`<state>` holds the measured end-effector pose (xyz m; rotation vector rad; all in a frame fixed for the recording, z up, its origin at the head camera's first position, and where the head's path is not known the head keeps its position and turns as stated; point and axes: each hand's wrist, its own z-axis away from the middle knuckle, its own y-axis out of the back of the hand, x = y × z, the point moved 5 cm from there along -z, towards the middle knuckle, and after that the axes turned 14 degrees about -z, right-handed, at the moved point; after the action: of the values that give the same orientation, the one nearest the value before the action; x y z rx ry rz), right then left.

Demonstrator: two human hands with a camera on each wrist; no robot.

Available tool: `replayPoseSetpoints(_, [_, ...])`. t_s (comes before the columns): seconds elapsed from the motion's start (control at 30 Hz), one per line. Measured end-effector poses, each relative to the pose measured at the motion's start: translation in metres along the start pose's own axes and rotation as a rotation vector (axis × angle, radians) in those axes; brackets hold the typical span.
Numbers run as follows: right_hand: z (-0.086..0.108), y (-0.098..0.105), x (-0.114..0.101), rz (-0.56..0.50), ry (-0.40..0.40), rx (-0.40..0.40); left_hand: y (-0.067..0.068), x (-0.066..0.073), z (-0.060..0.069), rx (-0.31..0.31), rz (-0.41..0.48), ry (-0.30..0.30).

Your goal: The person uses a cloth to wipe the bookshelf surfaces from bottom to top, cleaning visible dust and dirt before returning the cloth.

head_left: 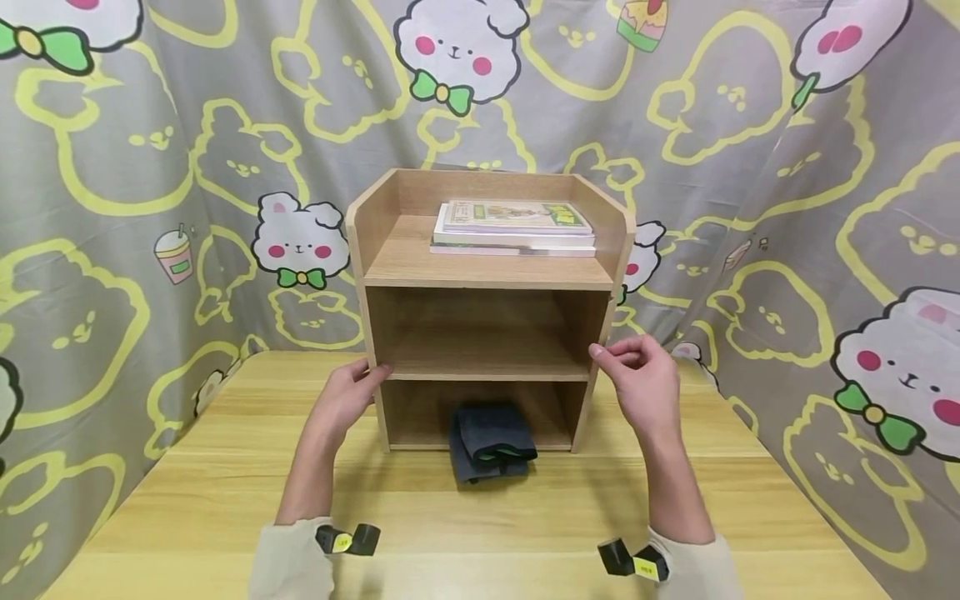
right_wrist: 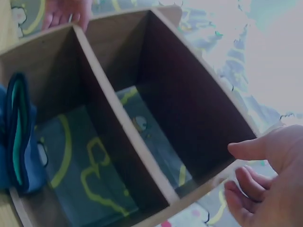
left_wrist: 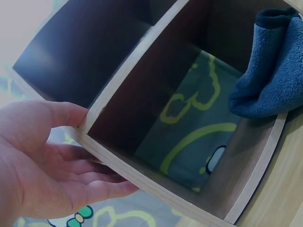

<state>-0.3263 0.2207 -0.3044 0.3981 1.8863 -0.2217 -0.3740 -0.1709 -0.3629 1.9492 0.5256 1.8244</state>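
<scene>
A wooden shelf unit stands upright on the table, with a dark blue folded cloth in its bottom compartment, overhanging the front edge. My left hand holds the left side panel at the middle board's height; in the left wrist view the thumb of this hand lies at the board's end, fingers along the outside. At the right panel, my right hand has its thumb over the front edge and fingers curled outside, as the right wrist view of that hand also shows.
Several books or booklets lie stacked on the top shelf, between its raised sides. The light wooden table extends around the unit. A grey patterned curtain hangs behind and at both sides.
</scene>
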Motion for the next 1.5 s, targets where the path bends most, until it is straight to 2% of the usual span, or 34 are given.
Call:
replayPoseSetpoints(0.03, [-0.001, 0.002, 0.002, 0.009, -0.011, 0.029, 0.0, 0.0, 0.0, 0.0, -0.002, 0.003])
replayPoseSetpoints(0.1, [-0.004, 0.003, 0.008, 0.018, -0.039, 0.038, 0.0, -0.002, 0.0, -0.001, -0.003, 0.007])
replayPoseSetpoints(0.27, [-0.012, -0.001, 0.024, 0.012, -0.128, -0.08, -0.001, -0.003, 0.0, -0.004, 0.009, 0.005])
replayPoseSetpoints(0.43, [-0.016, -0.012, 0.035, -0.053, -0.165, -0.207, 0.0, -0.004, -0.001, 0.001, -0.001, 0.007])
replayPoseSetpoints(0.63, [-0.018, -0.021, 0.053, -0.118, -0.215, -0.274, -0.001, -0.003, -0.001, 0.001, 0.006, -0.002])
replayPoseSetpoints(0.8, [-0.019, -0.023, 0.065, -0.13, -0.234, -0.29, -0.001, -0.001, -0.002, 0.005, 0.007, -0.007])
replayPoseSetpoints(1.5, [-0.02, -0.023, 0.07, -0.133, -0.247, -0.309, -0.001, 0.0, -0.002, 0.007, 0.007, -0.005])
